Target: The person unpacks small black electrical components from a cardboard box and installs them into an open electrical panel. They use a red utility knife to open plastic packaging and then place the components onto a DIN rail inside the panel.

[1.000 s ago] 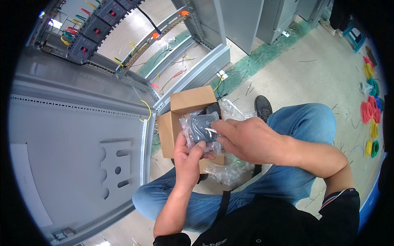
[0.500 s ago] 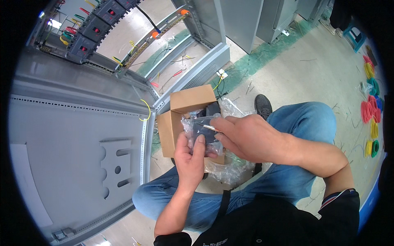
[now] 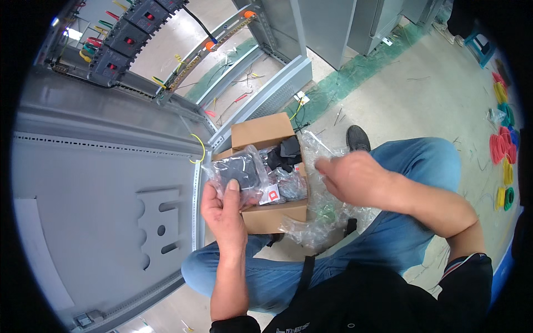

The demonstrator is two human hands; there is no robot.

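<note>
clear packet (image 3: 244, 166) over cardboard box (image 3: 272, 220)

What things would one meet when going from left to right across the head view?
Notched grey plate, left hand holding a bagged dark part, open cardboard box, right hand, red wire coils.
</note>
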